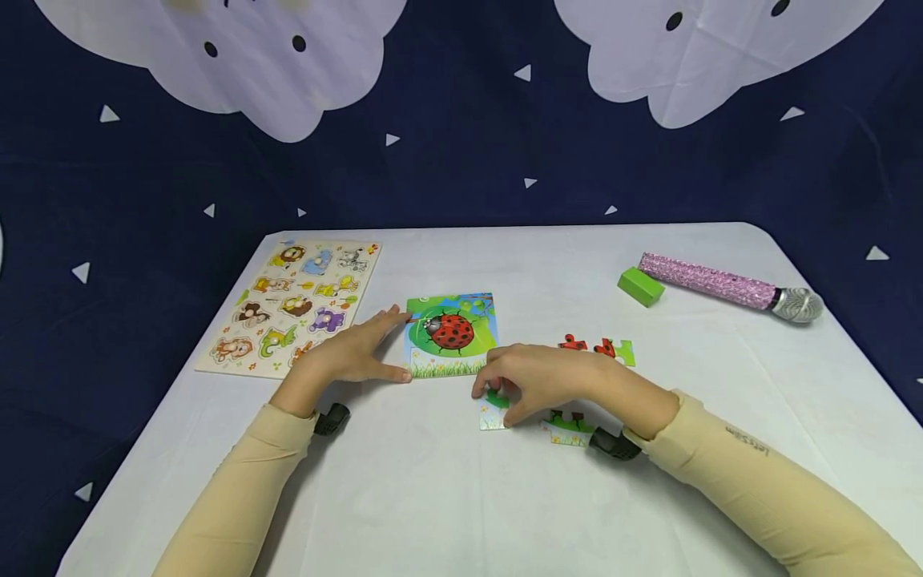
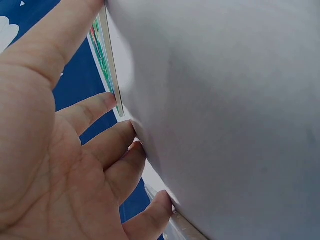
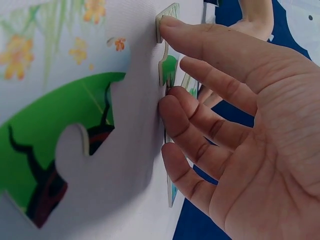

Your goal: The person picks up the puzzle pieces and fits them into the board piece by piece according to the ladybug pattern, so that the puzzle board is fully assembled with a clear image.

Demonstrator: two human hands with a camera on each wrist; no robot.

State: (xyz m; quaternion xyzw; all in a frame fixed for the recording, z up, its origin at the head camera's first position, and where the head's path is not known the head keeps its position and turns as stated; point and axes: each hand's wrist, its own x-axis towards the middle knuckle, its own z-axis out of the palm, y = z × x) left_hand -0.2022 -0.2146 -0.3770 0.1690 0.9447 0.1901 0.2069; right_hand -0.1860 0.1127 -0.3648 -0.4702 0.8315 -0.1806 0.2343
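A square ladybug picture board (image 1: 450, 332) lies mid-table. My left hand (image 1: 364, 349) is at its left side, index fingertip near the upper corner and thumb at the lower one; the other fingers (image 2: 127, 172) are spread on the tabletop. My right hand (image 1: 544, 377) pinches a jigsaw piece (image 1: 493, 415) with a green and white print, just below the board's lower right corner. In the right wrist view the thumb tip meets the edge of that piece (image 3: 169, 67). Another jigsaw piece (image 1: 570, 433) with ladybug legs lies under the right wrist.
Beyond the right forearm lie jigsaw pieces (image 1: 606, 348) with red ladybug parts. A green block (image 1: 640, 287) touches a pink glitter microphone (image 1: 710, 280) at the back right. An animal peg puzzle (image 1: 288, 308) lies at the left of the white table (image 1: 404, 497).
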